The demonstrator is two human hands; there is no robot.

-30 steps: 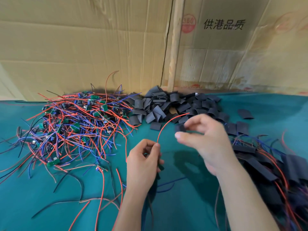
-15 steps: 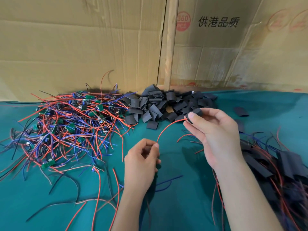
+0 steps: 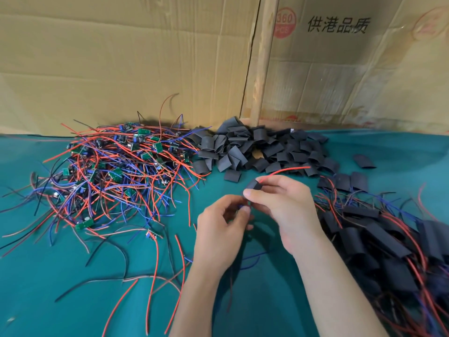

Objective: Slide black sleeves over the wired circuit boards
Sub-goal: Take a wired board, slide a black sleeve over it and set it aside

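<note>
**Sleeve threaded onto the red wire, hands close together at centre frame**

Your right hand (image 3: 284, 205) sits just right of centre, thumb and fingers pinching a black sleeve (image 3: 252, 185) at its upper left edge. A red wire (image 3: 284, 171) comes out of the sleeve's far end and arcs toward the upper right. Your left hand (image 3: 223, 229) is just below and left of it, fingers curled and pinched on something small beneath the sleeve.

What the left fingers hold is hard to make out: a hint of blue shows between the fingertips, but the circuit board itself is hidden by both hands.

Half a second ago your hands were well apart, with the red wire spanning the gap; now they have closed to almost touching, and the sleeve has travelled down the wire toward your left hand.

The loose sleeve pile (image 3: 262, 149) lies upper centre, the tangle of wired boards (image 3: 116, 171) at left, finished pieces (image 3: 384, 242) at lower right, all on the green table (image 3: 60, 300).
</note>
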